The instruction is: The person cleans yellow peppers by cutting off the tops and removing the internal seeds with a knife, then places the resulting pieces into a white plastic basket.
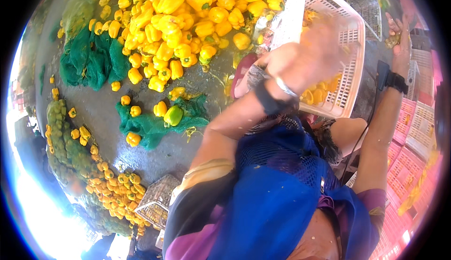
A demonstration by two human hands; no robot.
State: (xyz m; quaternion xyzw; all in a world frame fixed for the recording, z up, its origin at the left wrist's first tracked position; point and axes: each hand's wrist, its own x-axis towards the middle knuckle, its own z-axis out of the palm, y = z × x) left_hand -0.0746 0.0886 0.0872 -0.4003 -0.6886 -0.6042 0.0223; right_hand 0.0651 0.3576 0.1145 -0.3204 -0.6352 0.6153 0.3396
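Observation:
My left hand (324,53) is smeared by motion over a white perforated plastic crate (351,79). Its fingers cannot be made out, nor whether they hold anything. Inside the crate lie yellow bell pepper pieces (322,93), partly hidden by my hand. Out to the right, beyond the crate's side, my right hand (400,34) has its fingers curled around a small brownish-green piece (392,41), too unclear to name. Above that hand is a blurred green-yellow bit (384,2). A large heap of yellow bell peppers (188,20) covers the ground ahead and left of the crate.
Green netting (91,58) lies left of the heap; more netting (155,124) has a greenish pepper (174,115) on it. Another pepper pile (117,192) and a crate (159,199) are at lower left. Pink crates (406,133) stand at right. A grey crate (359,2) sits behind.

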